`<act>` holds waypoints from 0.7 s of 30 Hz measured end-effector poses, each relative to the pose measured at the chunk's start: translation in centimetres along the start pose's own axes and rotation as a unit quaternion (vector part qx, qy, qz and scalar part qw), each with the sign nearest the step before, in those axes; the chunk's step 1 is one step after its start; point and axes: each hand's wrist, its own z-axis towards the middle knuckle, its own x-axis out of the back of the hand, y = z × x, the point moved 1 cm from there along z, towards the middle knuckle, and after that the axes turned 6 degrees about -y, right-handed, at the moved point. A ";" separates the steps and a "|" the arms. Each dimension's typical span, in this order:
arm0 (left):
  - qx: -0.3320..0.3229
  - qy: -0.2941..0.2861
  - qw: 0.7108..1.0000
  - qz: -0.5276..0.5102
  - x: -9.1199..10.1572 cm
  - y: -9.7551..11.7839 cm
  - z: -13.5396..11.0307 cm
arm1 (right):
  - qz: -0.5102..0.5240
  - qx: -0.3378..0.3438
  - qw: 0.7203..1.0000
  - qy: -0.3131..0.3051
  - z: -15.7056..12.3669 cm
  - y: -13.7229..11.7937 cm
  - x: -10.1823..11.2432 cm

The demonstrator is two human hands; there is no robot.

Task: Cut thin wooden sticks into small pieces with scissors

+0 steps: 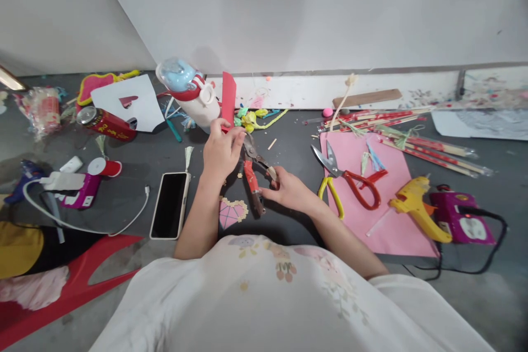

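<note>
My right hand [286, 190] grips a pair of red-handled pliers [249, 176], one handle under the thumb and the other against the fingers. The pliers' jaws point away from me, toward my left hand [223, 148]. That hand is closed in a pinch right at the jaws; what its fingertips hold is too small to make out. Below it lies a pink heart [231, 213] edged with small pale pieces, partly covered by my left forearm. A red strip [228, 96] stands just beyond my left fingers.
Left are a phone [170, 206], a white bottle [196, 99], a red can [107, 124] and a thread spool [105, 167]. To the right, red-handled scissors [348, 176] and a yellow glue gun [416, 206] lie on pink paper [371, 231]. Wrapped chopsticks [429, 151] lie behind.
</note>
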 end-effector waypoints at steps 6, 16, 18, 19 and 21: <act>0.026 0.077 0.996 -0.045 0.0 0.2 -0.2 | 0.065 -0.004 0.998 0.018 0.7 0.7 0.0; 0.080 -0.140 0.972 -0.172 -0.4 3.0 -0.8 | 0.200 0.011 0.975 0.097 2.0 1.7 0.0; 0.079 -0.174 0.958 -0.214 -0.7 3.3 -0.9 | 0.208 0.017 0.973 0.103 2.1 2.0 -0.1; 0.075 -0.190 0.950 -0.236 -0.9 3.4 -1.0 | 0.209 0.017 0.972 0.105 2.1 2.1 -0.1; 0.065 -0.209 0.937 -0.273 -1.2 3.5 -0.9 | 0.207 0.014 0.972 0.107 2.2 2.2 -0.2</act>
